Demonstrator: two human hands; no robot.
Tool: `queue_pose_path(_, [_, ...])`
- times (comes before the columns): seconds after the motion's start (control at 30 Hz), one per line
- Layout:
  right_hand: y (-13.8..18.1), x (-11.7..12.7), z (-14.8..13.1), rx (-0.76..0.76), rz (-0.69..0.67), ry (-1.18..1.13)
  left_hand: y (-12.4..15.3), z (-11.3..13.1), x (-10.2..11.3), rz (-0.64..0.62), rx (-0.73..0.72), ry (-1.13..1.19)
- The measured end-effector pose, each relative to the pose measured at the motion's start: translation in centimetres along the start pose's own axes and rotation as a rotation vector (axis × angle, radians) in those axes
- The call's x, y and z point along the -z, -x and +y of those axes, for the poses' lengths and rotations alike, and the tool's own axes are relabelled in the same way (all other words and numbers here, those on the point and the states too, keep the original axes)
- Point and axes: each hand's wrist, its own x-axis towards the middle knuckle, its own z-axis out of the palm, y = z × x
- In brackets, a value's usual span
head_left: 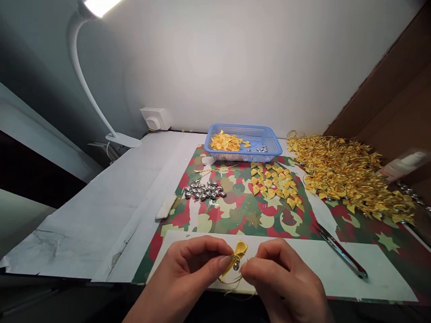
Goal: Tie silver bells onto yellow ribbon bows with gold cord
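Left hand (186, 282) pinches yellow bow (241, 247), silver bell (236, 266) against it, over white sheet (313, 255) — steadied, presumably, for the right hand (286, 278), closed apparently on thin cord (232, 282). Loose bells (204, 191) and spare bows (273, 181) lie just beyond — within reach, likely deliberate.

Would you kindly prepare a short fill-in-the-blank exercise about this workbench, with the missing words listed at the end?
1. The left hand pinches a yellow bow between its index finger and its ____.
2. The basket at the back of the table is coloured ____.
3. As the person sees it, the pointed metal tool lies to the ____ of the right hand.
4. The cluster of loose beads beside the laid-out bows is coloured ____.

Missing words: thumb; blue; right; silver.
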Motion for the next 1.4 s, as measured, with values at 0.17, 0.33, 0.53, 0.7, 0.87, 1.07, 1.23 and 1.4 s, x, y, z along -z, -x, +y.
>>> queue_pose_path(0.17, [0.33,-0.09,0.08,-0.007,0.035,0.115,-0.06,-0.08,0.02,0.051,0.073,0.018])
queue_pose_path(0.33, [0.27,-0.20,-0.11,-0.005,0.085,0.155,0.02,0.20,0.04,0.048,0.083,-0.013])
queue_pose_path(0.53, [0.35,-0.60,0.14,0.057,0.096,0.239,0.00,-0.05,0.35,0.052,0.063,-0.053])
queue_pose_path(0.7, [0.38,-0.66,0.20,0.081,0.097,0.268,0.02,-0.28,0.38,0.084,0.060,-0.030])
queue_pose_path(0.87, [0.32,-0.54,0.05,0.097,0.076,0.299,0.06,-0.27,0.31,0.073,0.047,-0.031])
queue_pose_path(1.07, [0.31,-0.55,0.01,0.122,0.073,0.322,0.07,-0.56,0.52,0.075,0.054,-0.031])
queue_pose_path(1.23, [0.29,-0.53,0.03,0.118,0.067,0.329,0.09,-0.47,0.45,0.081,0.061,-0.017])
queue_pose_path(1.4, [0.35,-0.70,0.16,0.130,0.083,0.381,0.01,-0.10,0.21,0.060,0.053,-0.001])
